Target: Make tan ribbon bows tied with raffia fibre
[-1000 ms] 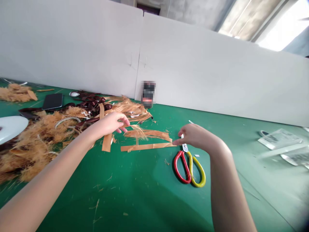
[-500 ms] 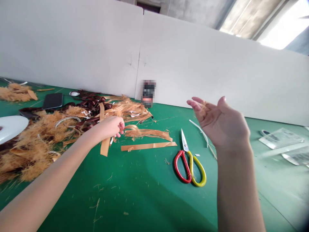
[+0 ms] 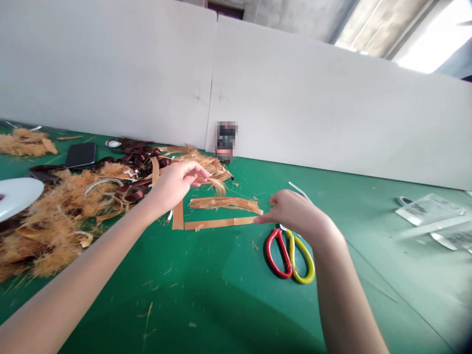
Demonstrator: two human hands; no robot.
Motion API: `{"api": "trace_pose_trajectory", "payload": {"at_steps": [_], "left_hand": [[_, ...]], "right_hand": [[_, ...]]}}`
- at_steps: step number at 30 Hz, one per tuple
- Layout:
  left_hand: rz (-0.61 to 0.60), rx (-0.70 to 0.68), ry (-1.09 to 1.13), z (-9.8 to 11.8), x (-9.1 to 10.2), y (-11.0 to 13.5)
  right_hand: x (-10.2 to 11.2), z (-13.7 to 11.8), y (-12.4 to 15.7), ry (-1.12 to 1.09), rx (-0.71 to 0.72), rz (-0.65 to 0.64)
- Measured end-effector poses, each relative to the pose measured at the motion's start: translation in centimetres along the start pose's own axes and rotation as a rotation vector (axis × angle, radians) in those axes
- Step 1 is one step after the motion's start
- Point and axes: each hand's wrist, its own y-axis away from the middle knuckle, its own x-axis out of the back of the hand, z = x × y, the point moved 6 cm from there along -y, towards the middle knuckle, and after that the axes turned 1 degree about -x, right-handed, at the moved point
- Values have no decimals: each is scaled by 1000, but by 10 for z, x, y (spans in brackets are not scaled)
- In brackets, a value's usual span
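Note:
My left hand (image 3: 177, 183) hangs above the table, fingers curled around a vertical tan strip (image 3: 177, 216), with a wispy tuft of fibre (image 3: 218, 186) at the fingertips. My right hand (image 3: 295, 212) is closed on the right end of a long flat tan strip (image 3: 221, 223) lying on the green mat. Just above that strip lies a frayed tan strip (image 3: 224, 204). Below my right hand rest red-and-yellow-handled scissors (image 3: 289, 255), their blades hidden beneath my palm.
Heaps of coarse tan fibre (image 3: 55, 216) and dark red ribbon-like pieces (image 3: 138, 160) lie at the left, with a phone (image 3: 80, 155) and a white round object (image 3: 18, 196). Clear plastic sheets (image 3: 429, 209) lie at the right. White boards (image 3: 295, 98) stand behind the green mat (image 3: 228, 295).
My right hand has come down from a raised, spread pose onto the long strip, covering the scissor blades. My left hand has moved right, and the lower end of the vertical strip has shifted right.

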Motion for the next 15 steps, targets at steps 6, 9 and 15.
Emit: {"api": "trace_pose_trajectory", "payload": {"at_steps": [6,9,15], "left_hand": [[34,14,-17,-1,1,2],[-14,-7,-11,-1,-3,3],[-89,11,25,-10,-11,0]], "right_hand": [[13,5,-2,-207,-34,180],[23,-2,-1,-455,72,378],[31,-33,16,-1196,525,233]]}}
